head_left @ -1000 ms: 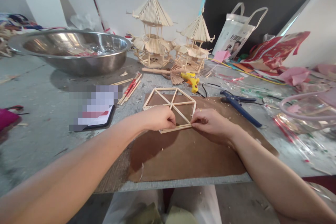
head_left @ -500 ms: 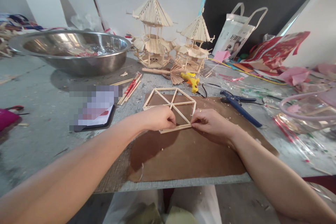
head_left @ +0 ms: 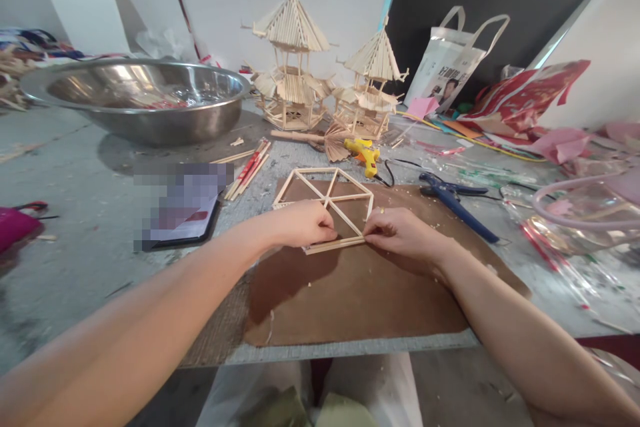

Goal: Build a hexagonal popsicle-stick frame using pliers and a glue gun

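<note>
A hexagonal wooden stick frame (head_left: 351,197) with crossing spokes lies flat on a brown sheet (head_left: 380,300). Its near side shows two sticks side by side. My left hand (head_left: 306,223) is closed over the near left part, fingertips bunched at the near sticks and covering that corner. At the near right corner my right hand (head_left: 397,232), with a ring on one finger, pinches the stick ends between thumb and forefinger. Behind the frame, a yellow glue gun (head_left: 367,157) rests on the table. Blue-handled cutters (head_left: 457,203) lie right of it.
Two stick pagoda models (head_left: 291,90) stand at the back. A steel basin (head_left: 165,117) sits back left, with a phone (head_left: 187,210) and a bundle of sticks (head_left: 249,170) before it. Plastic wrappers and a clear round container (head_left: 590,213) crowd the right side.
My left fingertips have shifted very slightly at the near sticks. My right hand and the frame stay in place. The phone screen has dimmed.
</note>
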A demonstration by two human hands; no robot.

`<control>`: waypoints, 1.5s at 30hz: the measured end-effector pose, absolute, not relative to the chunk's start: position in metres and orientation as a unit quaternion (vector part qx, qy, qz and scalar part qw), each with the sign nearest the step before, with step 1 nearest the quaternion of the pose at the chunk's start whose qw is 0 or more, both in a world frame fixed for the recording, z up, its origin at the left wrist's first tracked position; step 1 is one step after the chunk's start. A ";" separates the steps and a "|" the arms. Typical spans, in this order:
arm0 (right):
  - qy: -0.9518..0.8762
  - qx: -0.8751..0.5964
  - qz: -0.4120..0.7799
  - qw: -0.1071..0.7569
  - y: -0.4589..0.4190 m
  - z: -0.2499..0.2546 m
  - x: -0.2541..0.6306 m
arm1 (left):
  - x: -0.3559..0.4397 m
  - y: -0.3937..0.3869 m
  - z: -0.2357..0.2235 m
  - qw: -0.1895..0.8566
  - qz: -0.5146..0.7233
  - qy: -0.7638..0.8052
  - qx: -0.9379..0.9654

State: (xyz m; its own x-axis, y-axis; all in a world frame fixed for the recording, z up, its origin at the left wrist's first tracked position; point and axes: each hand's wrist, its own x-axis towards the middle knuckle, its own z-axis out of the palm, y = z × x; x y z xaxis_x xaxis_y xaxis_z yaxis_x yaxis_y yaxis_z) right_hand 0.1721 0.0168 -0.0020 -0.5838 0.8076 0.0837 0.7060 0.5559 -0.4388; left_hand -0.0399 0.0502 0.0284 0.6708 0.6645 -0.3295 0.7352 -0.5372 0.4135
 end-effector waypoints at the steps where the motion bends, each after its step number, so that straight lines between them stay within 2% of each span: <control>1: -0.871 -0.433 0.184 0.139 0.017 -0.002 0.172 | -0.040 0.050 0.029 0.267 -0.067 0.399 0.875; 7: -0.873 -0.431 0.183 0.138 0.017 -0.001 0.172 | -0.037 0.049 0.027 0.233 -0.053 0.408 0.881; 12: -0.877 -0.427 0.172 0.138 0.015 -0.002 0.172 | -0.028 0.040 0.017 0.169 0.049 0.424 0.888; 20: -0.896 -0.396 0.088 0.178 0.011 0.001 0.170 | -0.015 0.029 0.004 0.089 0.103 0.369 0.920; 28: -0.896 -0.387 0.038 0.213 0.009 0.003 0.169 | -0.013 0.029 0.003 0.142 0.124 0.387 0.902; 45: -0.882 -0.385 0.025 0.271 0.012 -0.001 0.168 | -0.014 0.030 0.006 0.131 0.125 0.408 0.895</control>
State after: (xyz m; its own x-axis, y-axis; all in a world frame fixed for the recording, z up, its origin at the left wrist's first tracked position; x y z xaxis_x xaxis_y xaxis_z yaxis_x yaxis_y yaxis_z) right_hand 0.1685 0.0120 -0.0006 -0.5572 0.6922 0.4587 0.6645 0.7030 -0.2535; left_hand -0.0137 0.0303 0.0058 0.6357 0.7631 0.1165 0.6974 -0.6325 0.3370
